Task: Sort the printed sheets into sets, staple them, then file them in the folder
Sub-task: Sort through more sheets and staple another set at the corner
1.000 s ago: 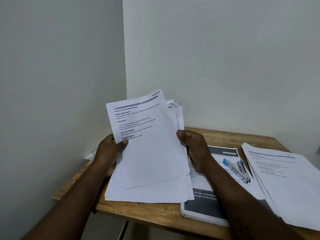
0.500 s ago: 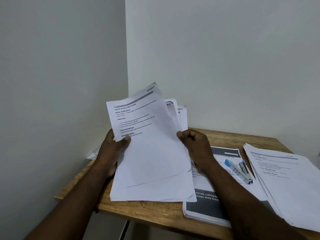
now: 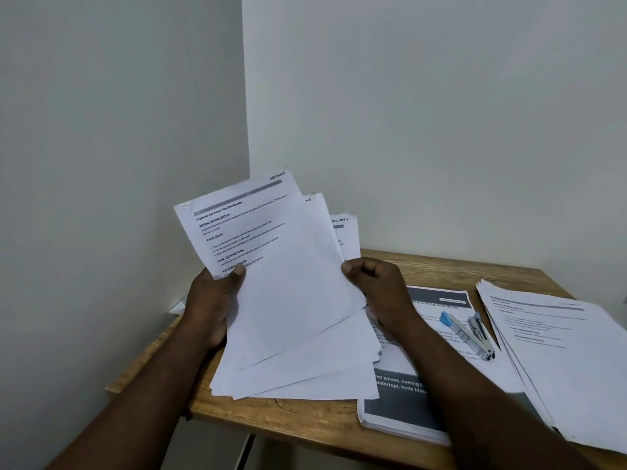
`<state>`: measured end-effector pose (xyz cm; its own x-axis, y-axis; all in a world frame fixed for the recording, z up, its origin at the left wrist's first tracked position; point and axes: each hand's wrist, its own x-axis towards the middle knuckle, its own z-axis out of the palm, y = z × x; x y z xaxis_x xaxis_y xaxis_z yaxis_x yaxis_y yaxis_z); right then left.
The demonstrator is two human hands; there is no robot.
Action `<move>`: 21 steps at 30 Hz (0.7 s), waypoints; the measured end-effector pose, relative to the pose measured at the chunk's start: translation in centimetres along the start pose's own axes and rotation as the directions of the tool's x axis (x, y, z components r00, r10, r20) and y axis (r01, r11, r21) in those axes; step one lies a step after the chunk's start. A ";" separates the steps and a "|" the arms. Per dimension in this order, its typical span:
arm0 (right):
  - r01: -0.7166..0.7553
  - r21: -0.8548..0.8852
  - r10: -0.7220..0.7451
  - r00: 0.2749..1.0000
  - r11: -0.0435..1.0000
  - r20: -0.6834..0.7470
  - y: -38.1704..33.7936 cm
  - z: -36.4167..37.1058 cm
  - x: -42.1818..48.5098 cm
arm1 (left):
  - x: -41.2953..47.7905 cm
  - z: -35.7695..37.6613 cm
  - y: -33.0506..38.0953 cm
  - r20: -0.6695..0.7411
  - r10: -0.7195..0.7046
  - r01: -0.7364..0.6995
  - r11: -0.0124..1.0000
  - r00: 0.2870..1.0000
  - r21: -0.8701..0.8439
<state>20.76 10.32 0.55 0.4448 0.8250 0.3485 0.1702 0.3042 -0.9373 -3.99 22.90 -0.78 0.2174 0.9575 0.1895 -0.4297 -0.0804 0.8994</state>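
A fanned bundle of printed sheets (image 3: 288, 293) is held up above the left part of the wooden table (image 3: 305, 422). My left hand (image 3: 210, 303) grips its left edge, thumb on the front sheet. My right hand (image 3: 376, 283) pinches the right edge with curled fingers. Behind the front sheet, other sheets fan out to the right, one marked "Section 4" (image 3: 346, 232). A blue and silver stapler (image 3: 470, 332) lies on a stack with a dark-banded cover sheet (image 3: 407, 401). No folder can be made out.
Another pile of printed sheets (image 3: 559, 354) lies at the table's right side, reaching over the front edge. A white paper corner (image 3: 178, 307) pokes out by the left wall. Walls close in behind and to the left of the table.
The front sheet has tilted further left and the sheets behind it have fanned out more to the right, exposing the "Section 4" corner. My right hand's fingers have curled tighter.
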 end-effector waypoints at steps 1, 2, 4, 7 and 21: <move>-0.018 -0.019 0.018 1.000 1.000 0.010 0.1 0.0 0.0 | 0.1 -0.1 0.0 -0.034 0.009 -0.009 1.000 0.999 -0.004; -0.028 -0.038 0.029 0.999 0.999 0.026 0.2 0.0 0.1 | 0.3 -0.1 -0.1 -0.058 0.015 -0.015 1.000 0.998 -0.005; -0.037 -0.068 0.041 0.998 0.997 0.048 0.8 0.2 0.2 | 0.4 -0.1 -0.1 -0.084 0.016 -0.016 1.000 0.996 -0.002; -0.044 -0.101 0.046 0.999 0.994 0.014 0.9 0.1 0.2 | 0.2 -0.1 0.0 -0.077 0.019 -0.019 1.000 0.997 -0.003; -0.124 0.124 0.108 0.986 0.985 0.125 -0.6 0.0 -0.6 | -0.7 0.2 0.5 0.128 -0.075 0.084 0.994 0.989 -0.063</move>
<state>20.42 9.67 0.90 0.3471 0.9061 0.2419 0.0033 0.2567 -0.9665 -4.15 22.09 -0.39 0.3597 0.9174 0.1703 -0.4647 0.0178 0.8853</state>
